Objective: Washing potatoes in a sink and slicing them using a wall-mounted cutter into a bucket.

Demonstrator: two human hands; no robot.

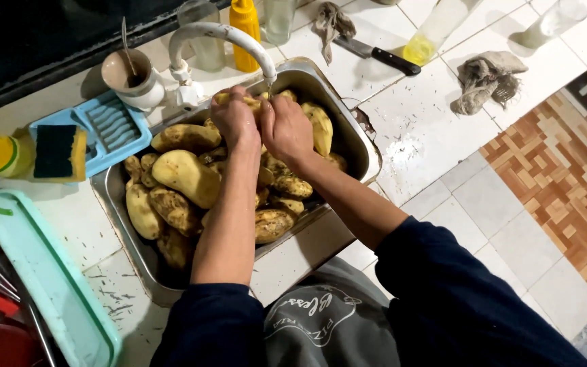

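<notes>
Holding one potato (246, 100) tight in your left hand (234, 121) and right hand (285, 128) under the tap (222, 34), you're washing it; next, rub gently over the sink (358, 146).

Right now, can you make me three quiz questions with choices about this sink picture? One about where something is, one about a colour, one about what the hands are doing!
1. Where does the knife lie?
A. In the sink
B. On the white tiled counter
C. On the floor

2. What colour is the soap tray beside the sink?
A. Blue
B. Red
C. Black

3. What are the left hand and right hand doing?
A. Resting empty
B. Holding a cup
C. Holding one potato together under the tap

Answers: 1 B, it lies on tiles behind the sink. 2 A, its ribs are light blue. 3 C, both hands grip it below the spout.
</notes>
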